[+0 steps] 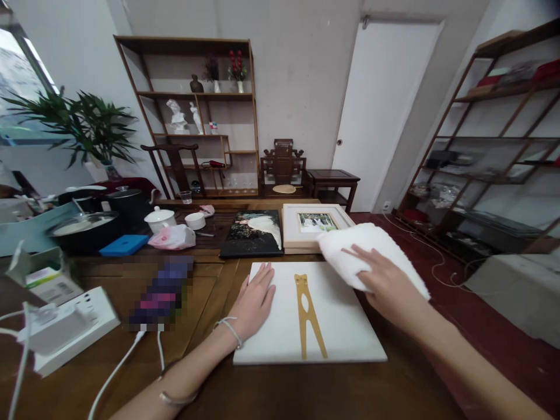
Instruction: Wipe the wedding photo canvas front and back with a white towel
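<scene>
A white panel [275, 326] lies flat on the wooden table before me, a gold easel-shaped stand piece [304, 318] running down its middle. My left hand [254, 300] rests flat on the panel's left side, its fingers stretched out. Over the panel's right far corner, my right hand [385, 283] grips a white fluffy cloth [371, 248]. Part of the cloth overlaps the light wooden picture frame [293, 230] behind. Beside that frame, a dark picture panel [254, 233] shows a figure in white.
A phone [161, 291] with cables and a white power strip [79, 332] sit left. Beyond them are a blue box [125, 245], a plastic bag [172, 238], white cups and a black pot [87, 230]. The table's right edge drops to a red floor [464, 315].
</scene>
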A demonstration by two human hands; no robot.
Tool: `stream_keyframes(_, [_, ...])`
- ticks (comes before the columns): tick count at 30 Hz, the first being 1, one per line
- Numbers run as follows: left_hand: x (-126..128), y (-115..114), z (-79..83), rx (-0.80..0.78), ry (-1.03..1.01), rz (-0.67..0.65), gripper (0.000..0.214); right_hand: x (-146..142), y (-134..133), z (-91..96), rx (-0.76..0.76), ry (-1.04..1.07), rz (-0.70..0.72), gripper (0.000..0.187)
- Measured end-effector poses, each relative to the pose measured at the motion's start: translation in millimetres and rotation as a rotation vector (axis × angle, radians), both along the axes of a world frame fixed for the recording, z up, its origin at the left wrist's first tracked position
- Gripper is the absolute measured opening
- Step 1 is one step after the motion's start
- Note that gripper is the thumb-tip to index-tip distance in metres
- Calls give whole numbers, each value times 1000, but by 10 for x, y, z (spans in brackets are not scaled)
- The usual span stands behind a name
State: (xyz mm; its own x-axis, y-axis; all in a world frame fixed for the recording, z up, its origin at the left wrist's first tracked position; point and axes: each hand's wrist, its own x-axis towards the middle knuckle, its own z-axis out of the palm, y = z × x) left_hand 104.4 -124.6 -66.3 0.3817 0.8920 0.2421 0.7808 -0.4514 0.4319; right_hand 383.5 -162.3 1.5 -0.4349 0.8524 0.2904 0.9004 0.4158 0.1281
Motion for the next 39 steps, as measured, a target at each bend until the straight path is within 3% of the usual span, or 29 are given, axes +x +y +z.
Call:
stream_keyframes(2, [2, -3, 16, -20, 16, -1, 44, -92, 11, -116, -91, 7, 83, 34])
stream_keyframes(5, [4, 3, 39, -35, 43, -2, 44, -223, 76, -250, -230, 107, 137, 21])
stream_keyframes(8, [10, 12, 44, -36, 58, 5, 44, -292, 128, -278, -261, 175, 132, 16])
stream_keyframes(12, [17, 9, 35, -38, 62, 14, 43, -295, -8, -182, -315, 172, 149, 25])
stream_keyframes(16, [23, -4, 44, -30, 83, 17, 42, -216, -404, 18, -491, 158, 186, 23])
stream_keyframes(20, [32, -15, 74, -32, 110, 16, 42, -127, -705, 162, -639, 187, 136, 26])
stream_keyframes(23, [38, -18, 92, -41, 123, 13, 43, -127, -653, 158, -642, 194, 125, 27])
stream_keyframes(32, [9, 8, 29, -26, 95, -2, 42, -263, 142, -63, -430, 232, 142, 23])
stream_keyframes(35, [13, 10, 25, -30, 85, 1, 42, -278, 50, -52, -435, 220, 150, 23])
stream_keyframes(39, [35, -5, 56, -43, 103, 10, 43, -243, -399, 69, -547, 179, 179, 24])
